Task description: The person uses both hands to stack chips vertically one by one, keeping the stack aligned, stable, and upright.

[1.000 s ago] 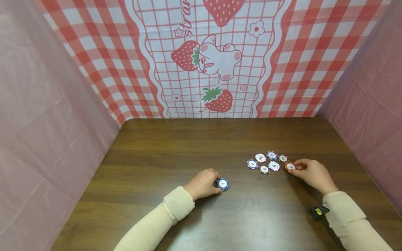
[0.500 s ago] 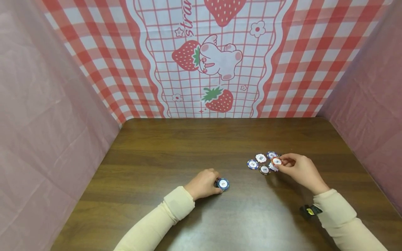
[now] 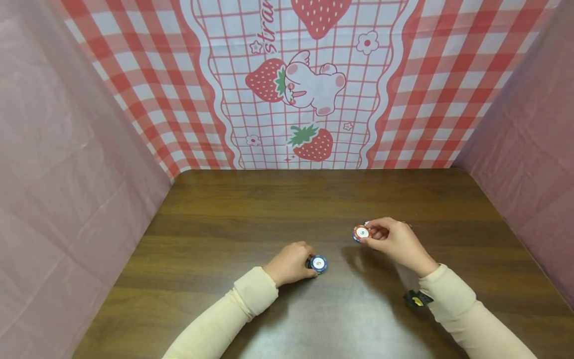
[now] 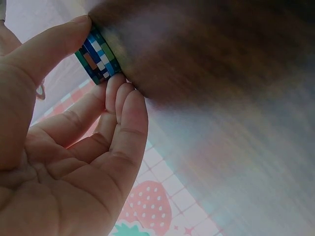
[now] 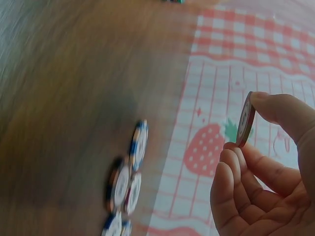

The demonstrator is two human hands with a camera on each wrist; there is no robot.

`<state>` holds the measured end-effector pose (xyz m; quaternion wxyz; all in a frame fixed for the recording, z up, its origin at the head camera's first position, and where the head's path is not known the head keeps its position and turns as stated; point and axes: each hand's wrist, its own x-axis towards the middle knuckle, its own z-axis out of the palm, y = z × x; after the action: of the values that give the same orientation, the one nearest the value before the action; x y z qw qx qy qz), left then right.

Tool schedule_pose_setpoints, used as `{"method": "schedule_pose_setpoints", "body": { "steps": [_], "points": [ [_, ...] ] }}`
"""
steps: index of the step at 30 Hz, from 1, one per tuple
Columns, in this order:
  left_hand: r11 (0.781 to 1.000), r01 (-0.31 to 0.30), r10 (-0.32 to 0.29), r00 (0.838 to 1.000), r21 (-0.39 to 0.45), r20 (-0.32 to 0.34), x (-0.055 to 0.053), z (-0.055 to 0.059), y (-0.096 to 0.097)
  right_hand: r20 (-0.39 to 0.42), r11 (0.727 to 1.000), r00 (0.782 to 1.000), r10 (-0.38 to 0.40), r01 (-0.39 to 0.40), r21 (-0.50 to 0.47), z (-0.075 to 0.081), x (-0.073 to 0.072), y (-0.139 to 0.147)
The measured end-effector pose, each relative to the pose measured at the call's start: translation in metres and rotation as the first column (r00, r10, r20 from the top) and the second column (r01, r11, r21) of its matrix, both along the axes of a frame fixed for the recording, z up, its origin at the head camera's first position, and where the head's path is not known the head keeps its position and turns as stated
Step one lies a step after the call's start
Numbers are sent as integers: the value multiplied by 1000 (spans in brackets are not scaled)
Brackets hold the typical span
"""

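My left hand point(image 3: 289, 263) grips a short stack of poker chips point(image 4: 100, 56) by its sides at the middle of the table; a blue chip point(image 3: 319, 263) tops it. Blue, green and white edges show in the left wrist view. My right hand point(image 3: 401, 244) pinches a single red poker chip point(image 3: 361, 233), marked 5, between thumb and fingers, held up off the table. Under and behind that hand, loose chips are mostly hidden in the head view. The right wrist view shows several of them lying flat, among them a blue-edged chip point(image 5: 139, 145) and a dark-edged one point(image 5: 118, 184).
The brown wooden table point(image 3: 251, 199) ends at a red-and-white checked strawberry cloth point(image 3: 215, 124) at the back. Pink cloths point(image 3: 80, 174) hang on both sides. A dark band with a yellow patch point(image 3: 418, 299) sits on the right wrist.
My right hand has lifted the red chip off the table and carried it left, across the loose chips toward the stack. The left hand and its stack have stayed in place.
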<state>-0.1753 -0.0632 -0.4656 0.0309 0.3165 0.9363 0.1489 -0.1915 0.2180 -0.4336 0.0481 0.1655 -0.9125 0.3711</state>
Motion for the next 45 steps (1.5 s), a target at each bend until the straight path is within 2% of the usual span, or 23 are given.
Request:
{"method": "schedule_pose_setpoints", "body": {
  "steps": [13, 26, 35, 45],
  "points": [
    [1000, 6, -6, 1000, 7, -19, 1, -1, 0, -21, 986, 985, 169, -169, 15, -12, 3, -37],
    [1000, -6, 6, 1000, 18, -4, 0, 1, 0, -38, 942, 942, 334, -332, 43, -27, 7, -59],
    [1000, -14, 14, 1000, 15, 9, 0, 1, 1, 7, 932, 935, 355, -354, 80, -31, 8, -70],
    [1000, -10, 9, 1000, 22, 12, 0, 1, 0, -9, 920, 926, 377, -374, 120, -32, 9, -79]
  ]
}}
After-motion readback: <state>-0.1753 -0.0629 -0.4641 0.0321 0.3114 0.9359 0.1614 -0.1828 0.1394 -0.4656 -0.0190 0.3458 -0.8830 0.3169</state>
